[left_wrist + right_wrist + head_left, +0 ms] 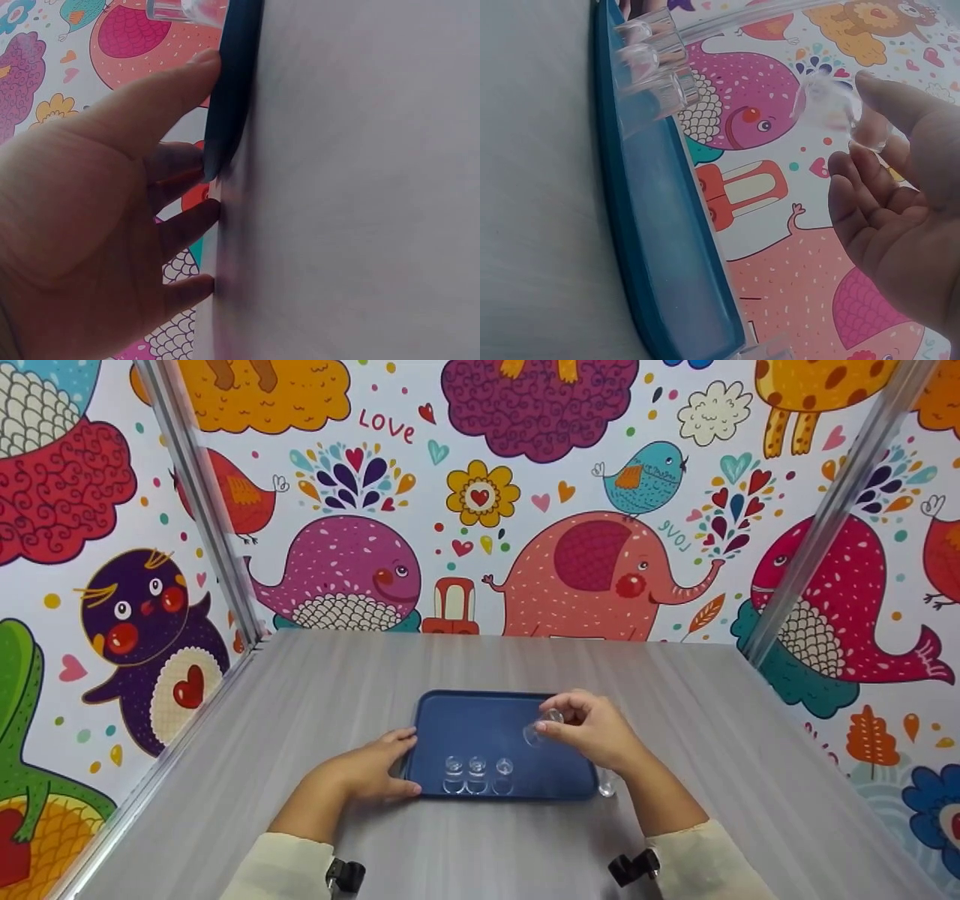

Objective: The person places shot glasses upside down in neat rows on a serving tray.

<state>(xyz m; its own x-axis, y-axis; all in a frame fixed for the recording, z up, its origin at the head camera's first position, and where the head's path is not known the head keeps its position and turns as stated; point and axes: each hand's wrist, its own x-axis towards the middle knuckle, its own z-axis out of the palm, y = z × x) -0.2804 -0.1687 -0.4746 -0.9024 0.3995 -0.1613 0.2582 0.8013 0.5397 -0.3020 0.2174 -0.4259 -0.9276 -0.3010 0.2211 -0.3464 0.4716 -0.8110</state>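
On the grey table lies a blue rectangular tray [480, 720], with three small clear shot glasses standing in a row along its near edge: a left one [454, 776], a middle one [476, 776] and one slightly apart [503, 777]. My right hand [596, 733] pinches another clear shot glass [829, 105] between thumb and fingers, tilted, over the tray's right part. At the tray's left side rests my left hand [371, 769], fingers nearly straight. In the left wrist view its thumb [161, 97] touches the tray's rim [234, 90].
One more clear glass [607, 786] stands on the table beside the tray's right near corner, partly behind the right forearm. Walls [480, 547] printed with cartoon animals enclose the table [345, 675] at the back and sides, with metal posts [202, 502] at the corners.
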